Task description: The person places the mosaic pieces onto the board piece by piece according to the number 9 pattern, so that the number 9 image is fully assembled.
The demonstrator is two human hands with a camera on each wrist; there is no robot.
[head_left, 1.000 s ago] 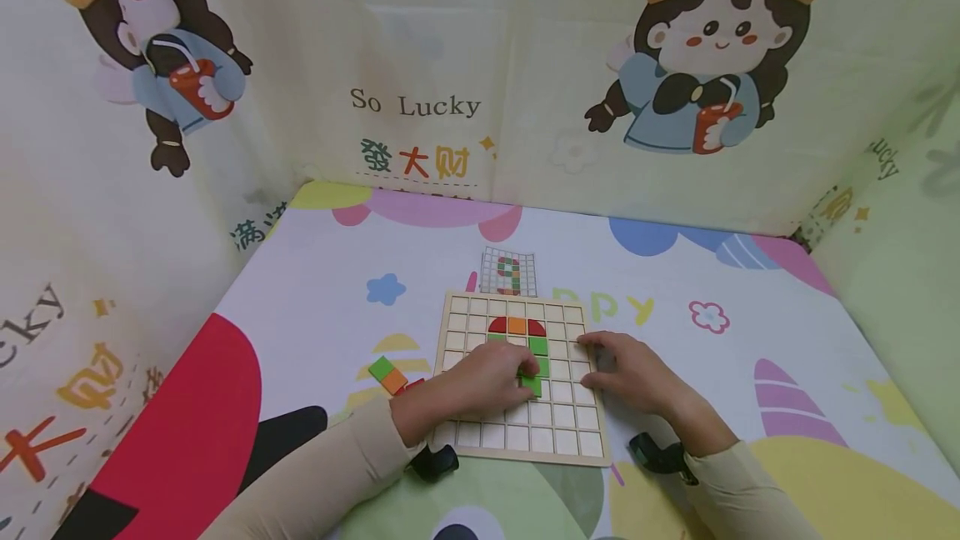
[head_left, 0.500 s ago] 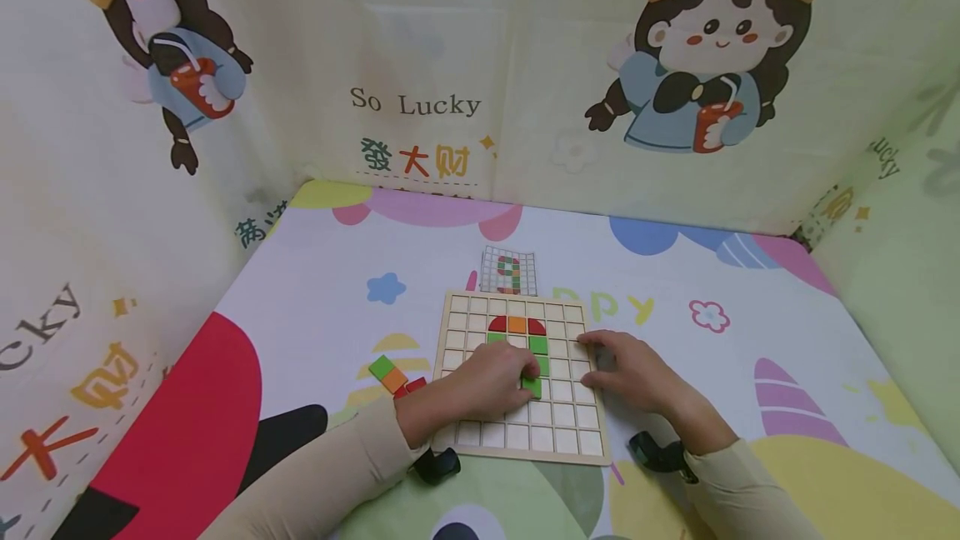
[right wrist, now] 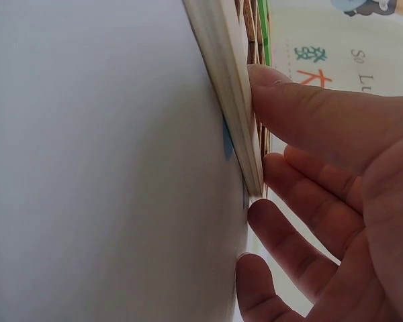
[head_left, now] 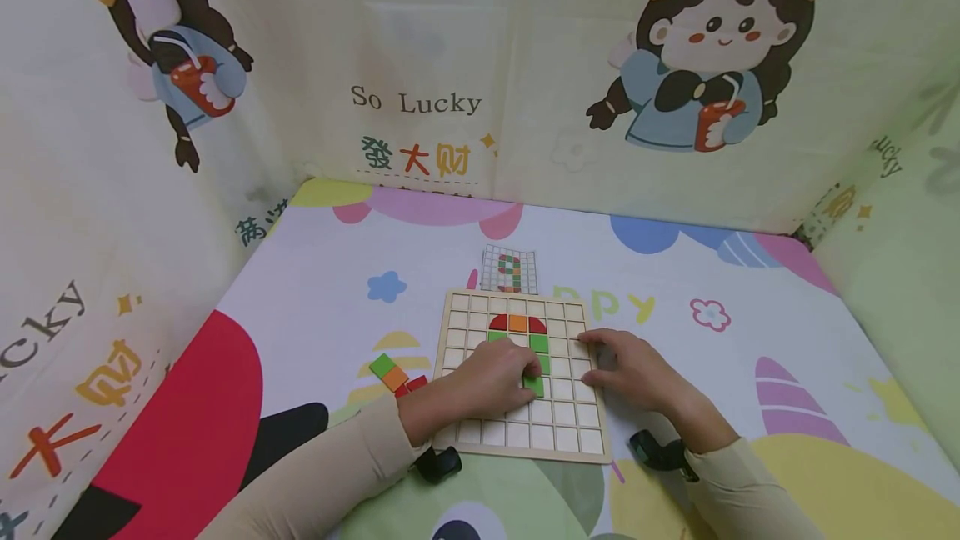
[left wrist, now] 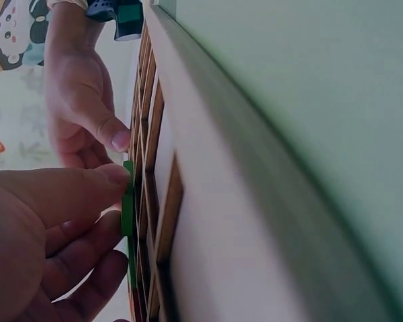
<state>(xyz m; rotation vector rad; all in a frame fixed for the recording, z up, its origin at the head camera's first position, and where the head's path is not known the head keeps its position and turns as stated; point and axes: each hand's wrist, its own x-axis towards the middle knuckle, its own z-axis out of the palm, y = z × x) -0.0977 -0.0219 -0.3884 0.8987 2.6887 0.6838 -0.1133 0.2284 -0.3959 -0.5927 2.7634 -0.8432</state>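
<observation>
My left hand [head_left: 491, 377] reaches over a wooden grid board [head_left: 555, 444] and pinches a green square tile [left wrist: 127, 201] between thumb and fingers. In the left wrist view this tile stands edge-on, right at the grid's surface. In the head view it lies just below a column of green tiles [head_left: 539, 343]. At the top of the pattern an orange tile [head_left: 517, 323] sits between two red rounded tiles [head_left: 537, 324]. My right hand [head_left: 637, 369] rests at the board's right edge, thumb and fingertips touching the frame [right wrist: 238, 114], fingers loosely bent.
Left of the board lie a loose green tile [head_left: 382, 365], an orange tile [head_left: 394, 378] and red pieces [head_left: 416, 384], partly behind the left forearm. A printed pattern card [head_left: 509, 270] lies beyond the board's far edge. Patterned cloth walls [head_left: 540, 173] enclose the table.
The left hand and its green tile have shifted very slightly right, showing a little more of the red pieces by the forearm. The right hand has stayed at the board's edge.
</observation>
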